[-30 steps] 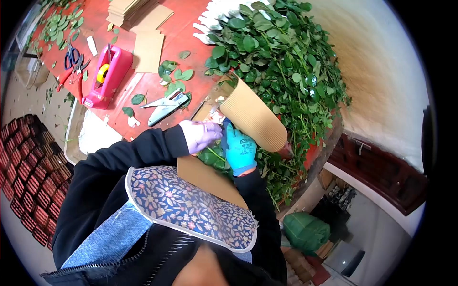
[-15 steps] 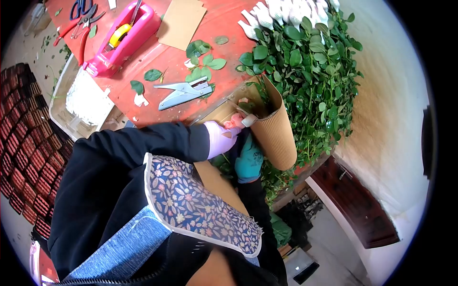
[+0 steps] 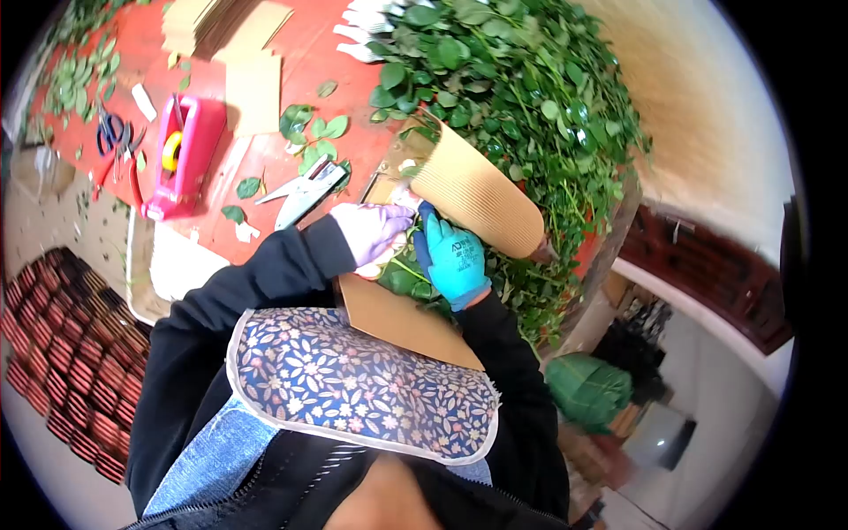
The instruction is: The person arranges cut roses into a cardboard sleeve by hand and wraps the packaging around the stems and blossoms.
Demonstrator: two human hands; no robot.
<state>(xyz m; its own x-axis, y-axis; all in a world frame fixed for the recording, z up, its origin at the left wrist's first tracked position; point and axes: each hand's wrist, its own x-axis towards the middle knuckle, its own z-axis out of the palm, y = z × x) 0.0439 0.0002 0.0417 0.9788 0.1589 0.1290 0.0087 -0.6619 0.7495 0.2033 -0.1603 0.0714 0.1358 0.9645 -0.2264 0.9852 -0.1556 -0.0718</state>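
My left hand (image 3: 375, 231), in a lavender glove, has its fingers bent over pale pink and white petals; what they grip is hidden. Beside it, my right hand (image 3: 455, 261) in a teal glove curls in with fingertips close to the left ones; its grip is hidden too. Green leaves and stems (image 3: 405, 278) show beneath both hands. A curved corrugated cardboard sheet (image 3: 477, 190) stands just beyond the right hand. Nearer my body, a flat brown cardboard piece (image 3: 406, 327) rests against my floral apron (image 3: 353, 380).
A stapler (image 3: 309, 190), loose leaves, a pink tape dispenser (image 3: 190, 146) and pliers (image 3: 132, 163) lie on the red table (image 3: 300, 71). Cardboard sheets (image 3: 253, 93) are at the back. A large heap of leafy stems (image 3: 548, 132) fills the right, with white-wrapped heads (image 3: 362, 31).
The view has turned and shifted. The corrugated sheet now leans over more, and the right hand has come up beside the left. The pink bloom at the left fingers is now mostly hidden.
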